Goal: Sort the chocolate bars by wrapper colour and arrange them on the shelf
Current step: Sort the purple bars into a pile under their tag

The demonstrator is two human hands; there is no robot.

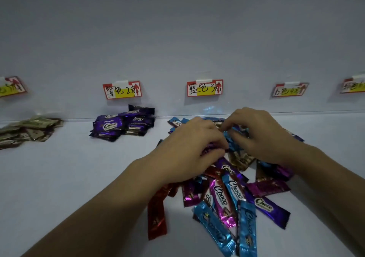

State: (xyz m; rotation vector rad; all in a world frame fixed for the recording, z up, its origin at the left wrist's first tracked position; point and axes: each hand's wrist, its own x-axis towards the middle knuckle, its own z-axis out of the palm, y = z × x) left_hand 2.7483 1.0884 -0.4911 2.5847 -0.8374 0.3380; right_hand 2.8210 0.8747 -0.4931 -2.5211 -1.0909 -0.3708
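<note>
A mixed pile of chocolate bars (233, 193) in blue, purple, magenta, red and gold wrappers lies on the white shelf (79, 177). Both my hands reach into its far part. My left hand (189, 146) curls its fingers around a purple bar (210, 148). My right hand (260, 136) pinches a blue bar (230, 138) between thumb and fingers. A sorted stack of purple bars (122, 124) sits by the back wall, and a gold stack (27, 130) lies at far left. Several blue bars (177, 122) rest behind my left hand.
Handwritten price tags hang on the back wall: one above the purple stack (122, 89), one above the blue bars (204, 87), one to the right (289, 89), and two cut off at the frame edges. Bare shelf lies under the right-hand tag.
</note>
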